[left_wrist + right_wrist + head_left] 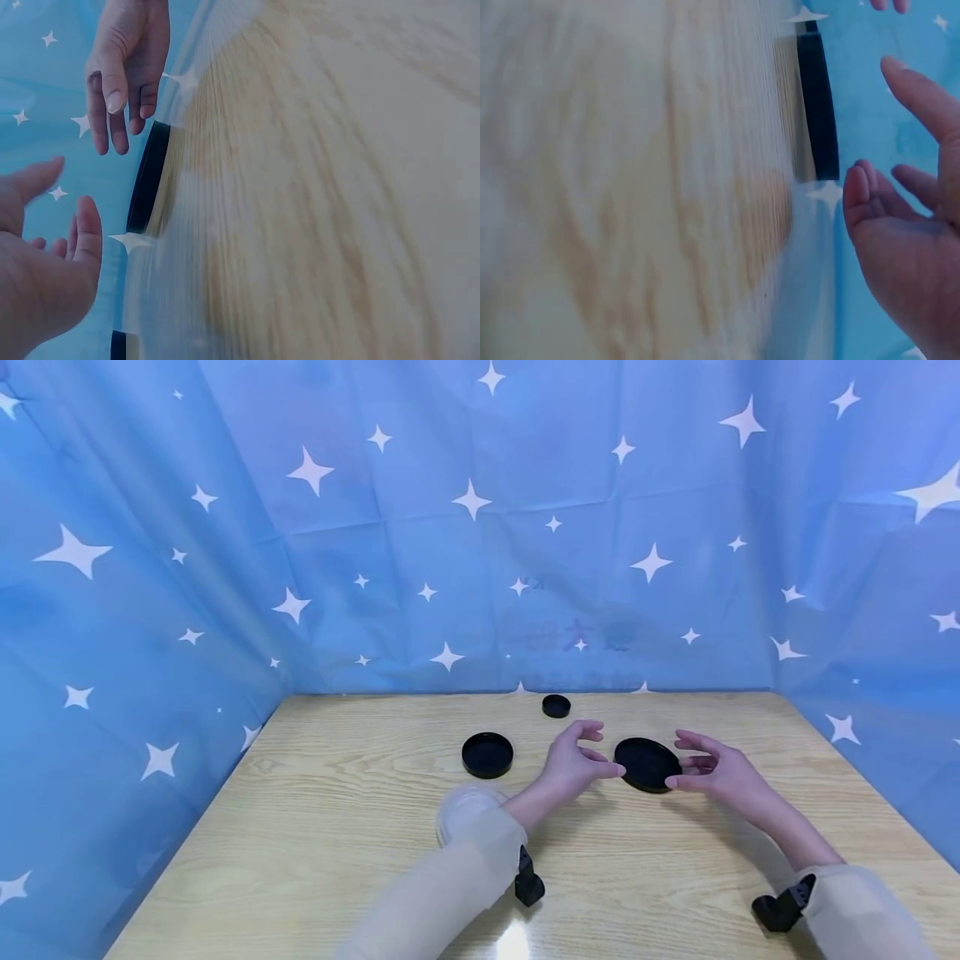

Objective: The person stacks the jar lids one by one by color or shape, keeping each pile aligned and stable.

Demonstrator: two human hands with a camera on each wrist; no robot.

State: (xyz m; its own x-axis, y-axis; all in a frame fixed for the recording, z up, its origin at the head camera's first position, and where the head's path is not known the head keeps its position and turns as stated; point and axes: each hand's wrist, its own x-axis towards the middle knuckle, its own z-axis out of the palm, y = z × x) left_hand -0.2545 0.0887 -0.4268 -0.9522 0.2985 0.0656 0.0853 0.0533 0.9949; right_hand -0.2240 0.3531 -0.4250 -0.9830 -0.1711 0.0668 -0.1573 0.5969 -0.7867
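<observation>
the big dish (647, 764), black and round, lies on the wooden table (315, 860) between the two hands. the left hand (568, 767) is at its left side, thumb and fingers spread wide and holding nothing; its thumb tip overlaps the rim from the head view, but the left wrist view shows a gap. the right hand (726, 775) is just beside the other side, also wide and empty; whether its thumb touches the rim i cannot tell.

left of the left hand sits the mid dish (487, 756), black too, and beyond that hand, near the table's back edge, the small dish (556, 706). a clear dish (456, 810) lies nearer, partly hidden by the left sleeve (465, 872), which crosses in front of it. a black camera (528, 885) hangs at each wrist. a blue curtain (420, 552) with white stars stands behind.
</observation>
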